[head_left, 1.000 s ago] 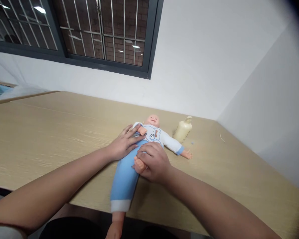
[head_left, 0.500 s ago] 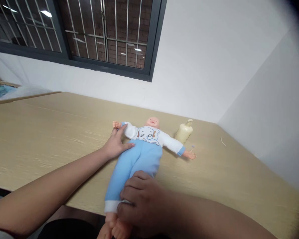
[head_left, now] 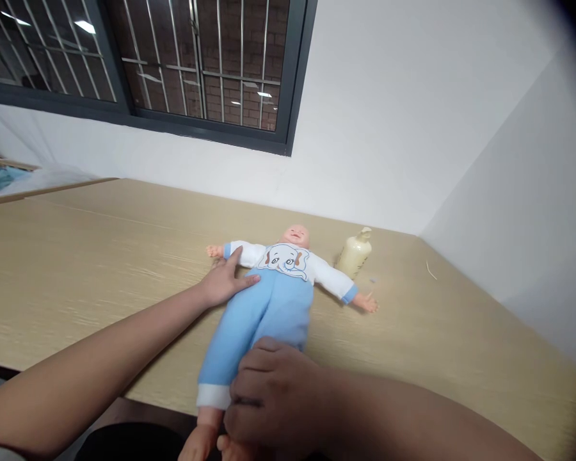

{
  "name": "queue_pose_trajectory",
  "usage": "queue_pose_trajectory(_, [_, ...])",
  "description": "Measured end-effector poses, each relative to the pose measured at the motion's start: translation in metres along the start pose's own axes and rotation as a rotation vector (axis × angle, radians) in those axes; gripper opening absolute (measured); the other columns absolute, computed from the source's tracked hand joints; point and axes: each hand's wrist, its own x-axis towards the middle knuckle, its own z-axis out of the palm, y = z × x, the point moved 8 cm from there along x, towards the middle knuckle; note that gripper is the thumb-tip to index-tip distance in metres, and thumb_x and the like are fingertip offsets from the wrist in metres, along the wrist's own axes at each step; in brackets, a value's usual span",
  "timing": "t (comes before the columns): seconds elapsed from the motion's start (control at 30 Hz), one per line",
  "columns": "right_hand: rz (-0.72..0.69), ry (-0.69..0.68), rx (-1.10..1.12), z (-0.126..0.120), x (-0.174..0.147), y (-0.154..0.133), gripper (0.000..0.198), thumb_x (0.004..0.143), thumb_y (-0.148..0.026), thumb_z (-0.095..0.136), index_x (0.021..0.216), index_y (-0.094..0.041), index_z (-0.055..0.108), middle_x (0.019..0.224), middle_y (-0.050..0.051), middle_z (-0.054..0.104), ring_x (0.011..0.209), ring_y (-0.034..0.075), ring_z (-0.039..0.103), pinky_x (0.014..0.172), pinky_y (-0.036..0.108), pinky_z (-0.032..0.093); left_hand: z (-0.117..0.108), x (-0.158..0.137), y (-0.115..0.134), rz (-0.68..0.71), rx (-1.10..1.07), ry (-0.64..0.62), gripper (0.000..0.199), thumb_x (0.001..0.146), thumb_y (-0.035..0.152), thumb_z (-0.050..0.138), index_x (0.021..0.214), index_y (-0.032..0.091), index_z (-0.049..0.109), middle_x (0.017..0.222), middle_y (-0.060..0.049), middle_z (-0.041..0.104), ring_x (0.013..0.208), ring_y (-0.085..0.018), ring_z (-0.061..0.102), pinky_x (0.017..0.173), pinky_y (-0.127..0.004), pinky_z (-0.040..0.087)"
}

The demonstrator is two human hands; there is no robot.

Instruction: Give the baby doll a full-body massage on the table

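A baby doll (head_left: 278, 294) lies face up on the wooden table, its arms spread and its feet hanging past the near edge. It wears light blue trousers with white cuffs and a white top with an elephant print. My left hand (head_left: 223, 280) rests at the doll's side by the sleeve and waist, thumb and fingers spread apart. My right hand (head_left: 278, 394) is curled round the doll's lower leg at the trouser cuff, covering most of that leg. Its fingertips are partly hidden.
A cream pump bottle (head_left: 354, 256) stands beyond the doll's outstretched arm. A thin pale strip (head_left: 431, 270) lies farther right on the table (head_left: 100, 250). Behind the table are a white wall and a barred window (head_left: 201, 70). Folded cloth (head_left: 2, 178) shows at the far left.
The doll's arm by my left hand has straightened outward and lies lower. Its legs have shifted slightly left and toward me, while my right hand stays on the leg.
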Motion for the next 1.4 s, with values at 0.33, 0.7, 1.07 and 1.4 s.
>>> queue_pose_trajectory(0.33, [0.336, 0.390, -0.178, -0.056, -0.021, 0.074, 0.011, 0.087, -0.025, 0.056, 0.078, -0.021, 0.059, 0.079, 0.001, 0.065, 0.080, 0.017, 0.058, 0.077, 0.035, 0.041, 0.000, -0.016, 0.063, 0.645, 0.306, 0.064, 0.065, 0.097, 0.047, 0.052, 0.157, 0.030, 0.035, 0.169, -0.008, 0.012, 0.154, -0.039, 0.000, 0.120, -0.064, 0.012])
queue_pose_trajectory(0.7, [0.330, 0.307, -0.150, -0.038, -0.025, 0.081, 0.012, 0.084, -0.028, 0.056, 0.075, -0.020, 0.059, 0.076, 0.001, 0.063, 0.076, 0.017, 0.055, 0.075, 0.037, 0.037, -0.002, -0.020, 0.067, 0.646, 0.230, 0.091, 0.066, 0.095, 0.045, 0.056, 0.155, 0.025, 0.038, 0.168, -0.013, 0.013, 0.154, -0.036, 0.010, 0.121, -0.056, 0.020])
queue_pose_trajectory(1.07, [0.156, -0.209, 0.032, -0.005, -0.005, 0.010, 0.019, 0.087, -0.040, 0.059, 0.081, -0.023, 0.058, 0.079, -0.001, 0.062, 0.076, 0.018, 0.049, 0.073, 0.037, 0.036, -0.011, 0.010, -0.007, 0.037, 0.020, 0.062, 0.078, 0.095, 0.065, 0.038, 0.157, 0.019, 0.034, 0.135, -0.015, 0.064, 0.124, -0.035, 0.059, 0.100, -0.045, 0.047])
queue_pose_trajectory(1.4, [0.117, -0.194, -0.108, 0.016, -0.005, 0.002, 0.034, 0.097, -0.046, 0.048, 0.073, -0.022, 0.053, 0.073, 0.001, 0.060, 0.066, 0.019, 0.047, 0.065, 0.036, 0.034, -0.023, 0.001, 0.000, 0.083, 0.478, -0.005, 0.062, 0.095, 0.050, 0.036, 0.152, 0.026, 0.043, 0.118, -0.018, 0.071, 0.111, -0.040, 0.064, 0.080, -0.046, 0.050])
